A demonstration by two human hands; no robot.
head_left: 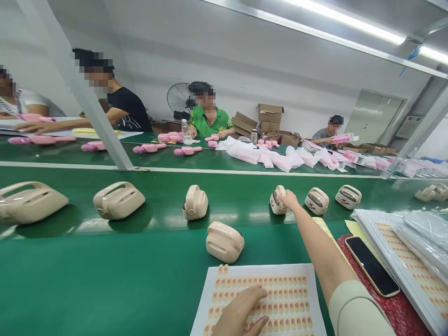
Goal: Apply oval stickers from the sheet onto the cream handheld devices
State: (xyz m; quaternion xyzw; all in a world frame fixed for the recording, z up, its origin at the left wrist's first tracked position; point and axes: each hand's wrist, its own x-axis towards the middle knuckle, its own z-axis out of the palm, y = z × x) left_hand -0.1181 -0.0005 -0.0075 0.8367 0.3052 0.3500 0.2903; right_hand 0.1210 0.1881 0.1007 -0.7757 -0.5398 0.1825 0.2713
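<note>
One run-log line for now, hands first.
left hand: over sticker sheet | right hand: touching cream appliance on green surface | phone: face up, screen dark

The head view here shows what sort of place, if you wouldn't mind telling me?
Most likely a factory assembly or packing line: matching cream devices stand spaced along a green surface, several people work across from it among pink items, and cardboard boxes are stacked near the wall.
</note>
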